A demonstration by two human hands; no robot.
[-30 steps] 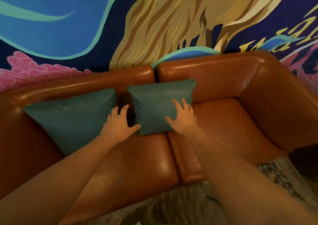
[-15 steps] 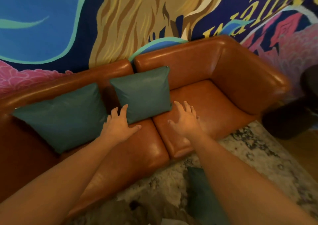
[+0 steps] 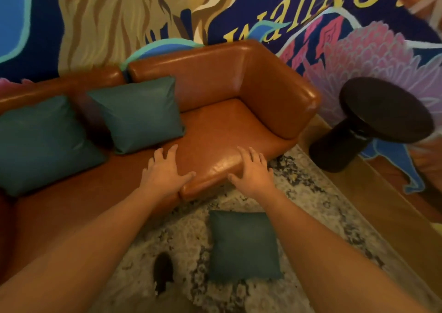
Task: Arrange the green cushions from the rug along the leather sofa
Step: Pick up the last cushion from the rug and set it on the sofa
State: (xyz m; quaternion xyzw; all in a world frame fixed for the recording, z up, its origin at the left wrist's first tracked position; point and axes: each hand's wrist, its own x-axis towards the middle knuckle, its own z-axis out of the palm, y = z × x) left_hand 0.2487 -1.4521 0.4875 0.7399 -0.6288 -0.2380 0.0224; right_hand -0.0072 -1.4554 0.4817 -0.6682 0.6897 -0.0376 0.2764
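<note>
Two green cushions lean against the back of the brown leather sofa (image 3: 239, 83): one at the left (image 3: 40, 142), one nearer the middle (image 3: 141, 114). A third green cushion (image 3: 242, 244) lies flat on the patterned rug (image 3: 318, 207) in front of the sofa, between my forearms. My left hand (image 3: 165, 172) hovers over the seat's front edge, fingers spread, holding nothing. My right hand (image 3: 254, 172) is also open and empty, above the seat's front right corner, beyond the cushion on the rug.
A dark round side table (image 3: 375, 121) stands right of the sofa on the wooden floor. A painted mural wall (image 3: 119, 13) rises behind the sofa. A small dark object (image 3: 162, 273) lies on the rug left of the cushion.
Both hands have drawn back from the middle cushion toward the seat's front edge. My view has swung right and down, bringing the cushion on the rug and the side table into sight.
</note>
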